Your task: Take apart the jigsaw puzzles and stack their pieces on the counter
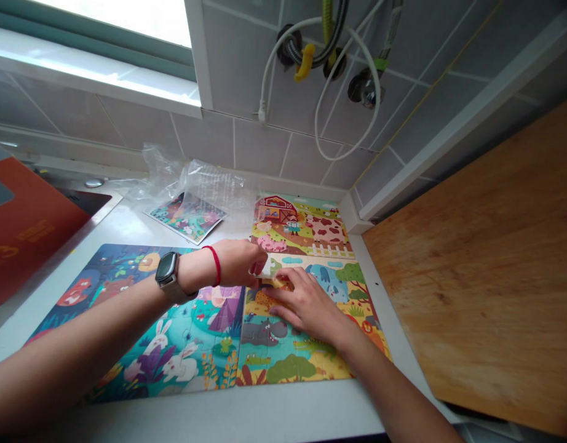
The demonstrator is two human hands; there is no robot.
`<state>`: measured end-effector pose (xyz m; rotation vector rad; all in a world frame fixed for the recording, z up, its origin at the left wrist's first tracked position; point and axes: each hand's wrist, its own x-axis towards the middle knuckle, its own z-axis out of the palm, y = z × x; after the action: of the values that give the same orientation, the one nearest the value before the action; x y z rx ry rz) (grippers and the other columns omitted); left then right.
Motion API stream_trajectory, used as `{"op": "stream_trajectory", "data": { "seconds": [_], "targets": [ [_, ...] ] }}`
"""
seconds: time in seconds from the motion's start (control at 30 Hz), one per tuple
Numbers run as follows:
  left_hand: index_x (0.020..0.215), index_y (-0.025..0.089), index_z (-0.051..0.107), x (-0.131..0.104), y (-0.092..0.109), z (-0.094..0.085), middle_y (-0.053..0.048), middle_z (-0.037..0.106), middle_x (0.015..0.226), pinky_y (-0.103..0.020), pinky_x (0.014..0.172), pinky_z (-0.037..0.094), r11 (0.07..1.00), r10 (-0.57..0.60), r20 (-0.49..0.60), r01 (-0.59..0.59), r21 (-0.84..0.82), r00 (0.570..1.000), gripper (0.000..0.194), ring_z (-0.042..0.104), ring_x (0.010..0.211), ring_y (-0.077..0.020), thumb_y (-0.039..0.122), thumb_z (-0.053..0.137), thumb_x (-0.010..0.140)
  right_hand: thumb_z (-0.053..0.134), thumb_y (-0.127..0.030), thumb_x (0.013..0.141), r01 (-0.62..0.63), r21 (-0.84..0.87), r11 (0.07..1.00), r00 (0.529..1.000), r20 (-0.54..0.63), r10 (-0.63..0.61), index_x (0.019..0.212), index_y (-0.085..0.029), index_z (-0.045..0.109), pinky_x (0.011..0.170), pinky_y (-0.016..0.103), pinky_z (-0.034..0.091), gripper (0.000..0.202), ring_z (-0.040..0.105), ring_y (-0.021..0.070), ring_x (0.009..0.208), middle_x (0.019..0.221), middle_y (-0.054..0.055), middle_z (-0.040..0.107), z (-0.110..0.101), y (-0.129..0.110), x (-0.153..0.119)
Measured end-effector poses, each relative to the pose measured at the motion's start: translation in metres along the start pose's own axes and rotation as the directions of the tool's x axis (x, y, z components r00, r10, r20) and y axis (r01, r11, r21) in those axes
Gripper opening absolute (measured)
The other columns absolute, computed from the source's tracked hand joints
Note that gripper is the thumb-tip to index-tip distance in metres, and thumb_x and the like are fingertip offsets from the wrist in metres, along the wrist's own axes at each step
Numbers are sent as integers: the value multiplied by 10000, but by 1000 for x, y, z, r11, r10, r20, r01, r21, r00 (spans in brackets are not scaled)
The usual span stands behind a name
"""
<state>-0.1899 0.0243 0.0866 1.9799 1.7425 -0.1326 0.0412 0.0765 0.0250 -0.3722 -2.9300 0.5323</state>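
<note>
My left hand (pixel 237 261), with a watch and a red string on its wrist, is closed at the upper left of the safari puzzle (pixel 293 368); its fingertips are partly hidden. My right hand (pixel 306 304) is closed on a small puzzle piece (pixel 283 283) over the same puzzle, close to the left fingertips. A pale gap shows between the hands. The forest puzzle (pixel 182 369) with rabbits lies to the left, partly under my left forearm. Behind the safari puzzle is the farm puzzle (pixel 302 227) with a barn and a cow.
Clear plastic bags (pixel 210 181) and a picture card (pixel 186 218) lie behind my left hand. An orange box (pixel 29 227) stands at the left. A wooden board (pixel 486 264) borders the right side. Hoses and a white cable (pixel 317 123) hang on the tiled wall.
</note>
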Motion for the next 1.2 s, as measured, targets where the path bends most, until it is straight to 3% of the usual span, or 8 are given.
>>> {"op": "stream_trajectory", "data": {
  "seconds": [0.13, 0.4, 0.5, 0.6, 0.77, 0.9, 1.03, 1.2],
  "targets": [
    [893, 239, 747, 1, -2, 0, -16, 771, 879, -261, 623, 421, 1000, -6, 16, 6, -19, 1000, 165, 684, 793, -193, 323, 782, 756, 624, -433, 959, -2, -2, 1000, 1000, 11, 2, 1272, -321, 670, 1021, 466, 487, 336, 518, 295, 1175, 1290, 94, 572, -1, -1, 0],
    [902, 207, 775, 17, -30, 1, -35, 758, 797, -245, 638, 421, 994, 10, -178, -30, -109, 984, 195, 646, 682, -150, 320, 617, 890, 589, -465, 974, -24, -27, 999, 999, 39, 25, 1289, -327, 663, 1047, 456, 469, 353, 500, 277, 1216, 1309, 91, 559, -4, -4, -1],
    [904, 205, 790, 19, -35, -1, -27, 759, 769, -230, 631, 424, 988, 2, -123, -21, -151, 992, 195, 642, 659, -141, 299, 621, 880, 601, -469, 966, -25, -16, 1000, 999, 40, 25, 1288, -320, 664, 1056, 459, 464, 361, 500, 276, 1214, 1308, 93, 559, -4, -5, -1],
    [906, 210, 784, 17, -32, -2, -6, 764, 748, -209, 611, 431, 968, 25, 7, -23, -251, 1000, 153, 649, 641, -128, 284, 661, 854, 609, -475, 960, -21, -4, 1000, 999, 48, 21, 1282, -321, 672, 1052, 478, 470, 362, 495, 289, 1231, 1325, 95, 555, -5, -4, -1],
    [969, 205, 760, 16, -21, 2, -8, 781, 780, -221, 637, 451, 952, -52, 129, 88, -294, 990, 173, 661, 644, -132, 247, 731, 803, 660, -458, 929, 6, 41, 999, 997, 80, -9, 1260, -318, 695, 1095, 511, 452, 362, 468, 310, 1309, 1435, 93, 524, -9, 4, -4],
    [936, 225, 774, 17, -22, 7, -1, 778, 775, -227, 636, 442, 972, -45, 148, 78, -223, 988, 147, 675, 679, -147, 261, 736, 799, 672, -379, 930, 38, 134, 990, 998, 53, -45, 1204, -303, 731, 1126, 511, 430, 291, 476, 290, 1334, 1471, 79, 538, -9, 13, -6],
    [970, 236, 795, 19, -25, 11, -24, 786, 819, -246, 664, 453, 984, -41, 142, 64, -165, 989, 207, 696, 747, -179, 304, 747, 780, 639, -273, 950, 18, 249, 968, 998, -57, -4, 974, -234, 787, 1085, 443, 475, 155, 582, 237, 1223, 1300, 87, 667, -3, 18, -4],
    [1021, 253, 782, 16, -18, 13, -31, 781, 819, -262, 696, 471, 991, -71, 132, 84, -100, 989, 253, 700, 783, -196, 323, 734, 782, 650, -264, 942, 6, 289, 957, 994, -107, 26, 1043, -222, 761, 1056, 422, 495, 156, 597, 225, 1170, 1203, 92, 657, 1, 19, -1]
  ]
}}
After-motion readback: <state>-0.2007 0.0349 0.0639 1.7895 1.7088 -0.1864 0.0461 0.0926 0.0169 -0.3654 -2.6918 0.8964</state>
